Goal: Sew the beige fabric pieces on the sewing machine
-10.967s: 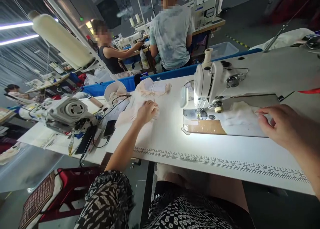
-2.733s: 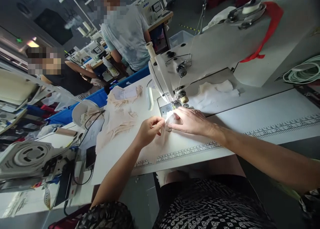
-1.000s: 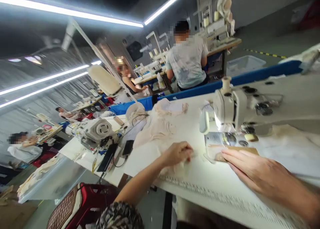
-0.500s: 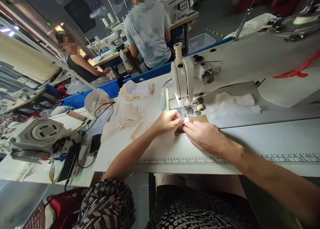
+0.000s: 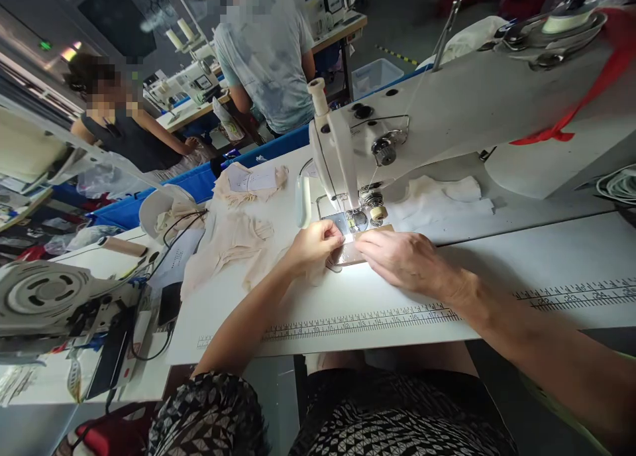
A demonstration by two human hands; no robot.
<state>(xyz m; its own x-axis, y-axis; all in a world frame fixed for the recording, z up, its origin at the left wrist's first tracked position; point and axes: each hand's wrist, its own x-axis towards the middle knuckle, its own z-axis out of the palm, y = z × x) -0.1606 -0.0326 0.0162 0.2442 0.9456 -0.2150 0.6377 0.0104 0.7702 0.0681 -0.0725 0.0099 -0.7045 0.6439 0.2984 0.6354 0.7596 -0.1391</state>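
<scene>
My left hand [image 5: 317, 245] is closed, thumb and forefinger pinching the left end of a small white fabric piece [image 5: 349, 238]. From the other side, my right hand [image 5: 403, 260] holds the piece's right end with its fingers pressed together. The fabric lies just in front of the presser foot [image 5: 356, 219] of a white sewing machine [image 5: 335, 148]. Beneath both hands is a shiny brownish plate [image 5: 342, 256], partly covered by my right hand. The machine's lamp makes the spot between my fingertips very bright, so fine detail is lost.
Pale beige fabric pieces [image 5: 228, 240] lie left of my hands. White cut fabric [image 5: 437, 201] rests under the machine arm. A printed ruler [image 5: 348, 327] runs along the table's front edge. Another machine [image 5: 44, 290] stands at the left. Two people sit beyond the blue cloth trough [image 5: 199, 184].
My fingertips have moved slightly apart, showing more of the white fabric and brownish plate between them. The whole view has shifted, so the machine appears further left.
</scene>
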